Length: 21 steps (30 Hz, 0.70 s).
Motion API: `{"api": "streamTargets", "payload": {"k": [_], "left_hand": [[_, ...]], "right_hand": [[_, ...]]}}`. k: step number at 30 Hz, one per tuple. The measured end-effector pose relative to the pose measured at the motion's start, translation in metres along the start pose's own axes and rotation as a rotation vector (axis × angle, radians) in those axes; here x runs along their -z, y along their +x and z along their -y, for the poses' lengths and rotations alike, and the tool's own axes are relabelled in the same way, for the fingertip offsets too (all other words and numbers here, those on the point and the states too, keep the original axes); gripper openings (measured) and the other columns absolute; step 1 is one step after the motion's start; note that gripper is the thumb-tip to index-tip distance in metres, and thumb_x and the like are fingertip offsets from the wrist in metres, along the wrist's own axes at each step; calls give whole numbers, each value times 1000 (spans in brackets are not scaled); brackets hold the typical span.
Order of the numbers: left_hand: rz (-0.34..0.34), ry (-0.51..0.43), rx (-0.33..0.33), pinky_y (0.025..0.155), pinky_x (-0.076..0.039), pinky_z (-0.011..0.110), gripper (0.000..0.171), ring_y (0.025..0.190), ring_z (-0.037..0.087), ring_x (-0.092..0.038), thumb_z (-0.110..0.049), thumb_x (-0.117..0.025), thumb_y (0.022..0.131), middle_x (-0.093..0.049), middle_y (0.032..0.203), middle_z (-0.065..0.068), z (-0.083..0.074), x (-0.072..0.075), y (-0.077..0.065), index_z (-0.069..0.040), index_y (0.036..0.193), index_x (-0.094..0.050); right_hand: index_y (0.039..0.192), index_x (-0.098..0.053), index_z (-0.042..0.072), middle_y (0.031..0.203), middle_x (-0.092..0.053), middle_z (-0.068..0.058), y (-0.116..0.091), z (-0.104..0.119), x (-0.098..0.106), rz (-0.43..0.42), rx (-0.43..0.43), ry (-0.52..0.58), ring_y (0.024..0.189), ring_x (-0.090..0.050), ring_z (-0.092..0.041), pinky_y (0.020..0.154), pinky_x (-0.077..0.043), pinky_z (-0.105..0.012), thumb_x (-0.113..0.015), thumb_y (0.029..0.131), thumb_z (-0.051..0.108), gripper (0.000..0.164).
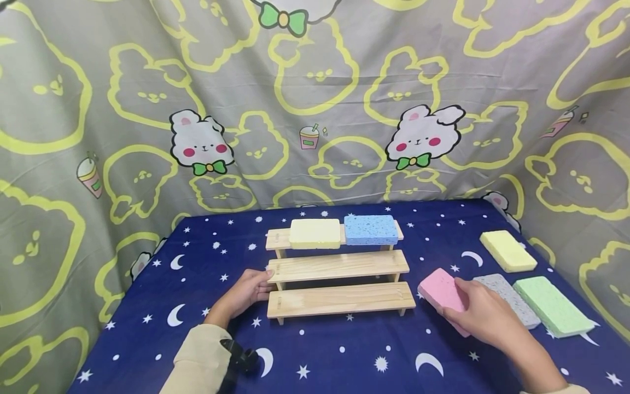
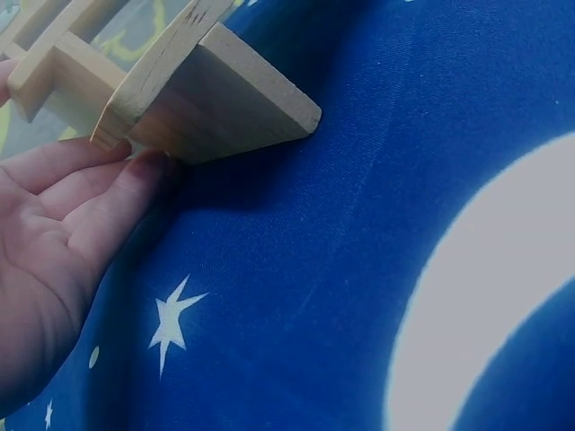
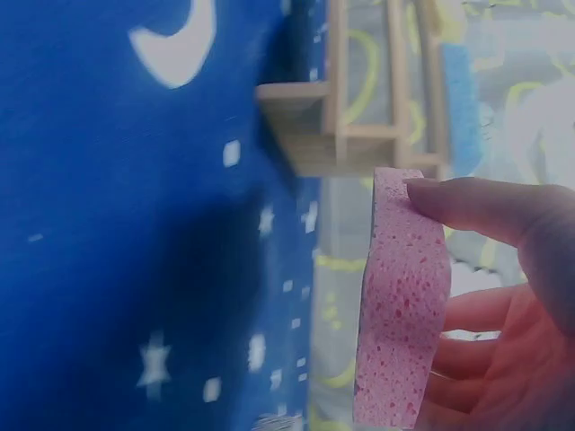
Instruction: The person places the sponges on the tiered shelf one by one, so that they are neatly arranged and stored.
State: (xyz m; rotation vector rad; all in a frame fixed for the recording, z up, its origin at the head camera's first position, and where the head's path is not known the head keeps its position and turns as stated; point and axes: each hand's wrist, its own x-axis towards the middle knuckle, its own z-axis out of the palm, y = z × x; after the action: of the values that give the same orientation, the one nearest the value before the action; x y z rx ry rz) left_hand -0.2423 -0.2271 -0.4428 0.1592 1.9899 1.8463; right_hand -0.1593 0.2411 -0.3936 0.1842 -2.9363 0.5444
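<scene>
A three-step wooden rack (image 1: 339, 298) stands on the blue cloth, with a pale yellow sponge (image 1: 315, 234) and a blue sponge (image 1: 371, 230) side by side on its top step. My left hand (image 1: 250, 290) grips the rack's left end, the thumb lying on the end of the middle step. In the left wrist view, the fingers of that hand touch the rack's wooden side (image 2: 225, 103). A pink sponge (image 1: 443, 293) is pinched in my right hand (image 1: 484, 314), held above the cloth just right of the rack. Seen from the right wrist, the pink sponge (image 3: 404, 296) is tilted, its narrow side showing.
Right of my right hand lie a grey sponge (image 1: 509, 298), a green sponge (image 1: 553, 306) and another yellow sponge (image 1: 508, 250). A dark blue cloth (image 1: 339, 361) with moons and stars covers the table. Behind it hangs a grey curtain (image 1: 275, 98) with cartoon prints.
</scene>
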Motion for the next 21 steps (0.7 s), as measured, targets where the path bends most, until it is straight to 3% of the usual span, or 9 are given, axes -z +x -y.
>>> {"api": "streamTargets", "payload": {"k": [6, 13, 21], "left_hand": [[4, -1, 2, 84, -54, 34, 54, 92, 14, -65, -29, -46, 99, -67, 107, 18, 0, 0, 1, 18, 124, -47], [5, -10, -7, 84, -54, 35, 53, 92, 14, -65, -28, -45, 99, -67, 107, 19, -1, -1, 0, 20, 123, -46], [10, -7, -14, 85, -54, 35, 53, 92, 14, -65, -28, -44, 100, -67, 107, 19, -1, -1, -2, 20, 123, -46]], "right_hand": [[119, -55, -12, 107, -61, -30, -3, 19, 8, -32, 76, 0, 85, -60, -34, 67, -47, -47, -81, 67, 34, 74], [119, -59, -7, 113, -62, -25, -5, 45, 7, -42, 162, 31, 96, -60, -36, 75, -49, -49, -80, 69, 35, 69], [119, -60, -5, 116, -62, -20, 8, 71, 6, -39, 286, 83, 106, -59, -36, 87, -48, -50, -79, 70, 29, 63]]}}
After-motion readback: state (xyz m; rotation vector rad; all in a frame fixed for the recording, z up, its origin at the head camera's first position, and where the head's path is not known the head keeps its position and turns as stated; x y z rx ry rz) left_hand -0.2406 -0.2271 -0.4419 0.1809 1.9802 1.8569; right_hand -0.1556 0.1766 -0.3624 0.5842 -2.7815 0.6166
